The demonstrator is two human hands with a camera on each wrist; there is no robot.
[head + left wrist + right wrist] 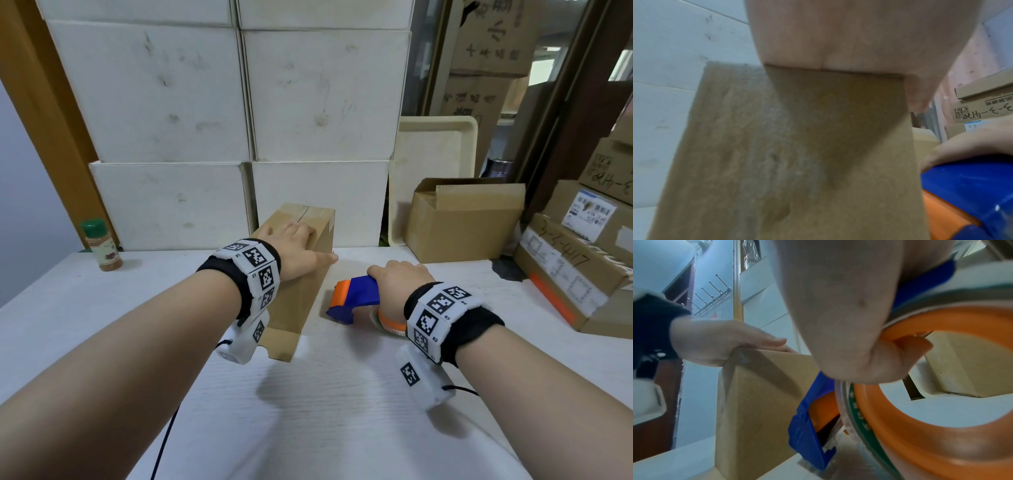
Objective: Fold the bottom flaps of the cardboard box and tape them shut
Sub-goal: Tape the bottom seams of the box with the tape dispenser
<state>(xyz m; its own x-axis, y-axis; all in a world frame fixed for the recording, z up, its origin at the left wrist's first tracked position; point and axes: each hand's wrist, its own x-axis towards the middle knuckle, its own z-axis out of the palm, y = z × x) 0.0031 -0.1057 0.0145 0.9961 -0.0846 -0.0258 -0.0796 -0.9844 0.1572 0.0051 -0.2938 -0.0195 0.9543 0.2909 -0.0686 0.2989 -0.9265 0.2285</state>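
A narrow brown cardboard box [308, 294] lies lengthwise on the white table [325, 411], with its folded flaps meeting in a seam on top at the far end. My left hand [294, 245] rests flat on top of it, fingers straight and thumb down the right side. The left wrist view shows my palm [818, 32] against the box [797, 162]. Just right of the box, my right hand [399, 277] grips the blue and orange tape dispenser [356, 296], whose front end touches the table. The right wrist view shows the dispenser [809, 426], the box [756, 402] and my left hand [715, 342].
Stacked white boxes [239, 120] form a wall behind the table. A green-lidded spice bottle [101, 246] stands at the back left. An open brown carton [462, 219] and a cream tray [435, 154] sit back right, and labelled cartons [582, 267] along the right edge.
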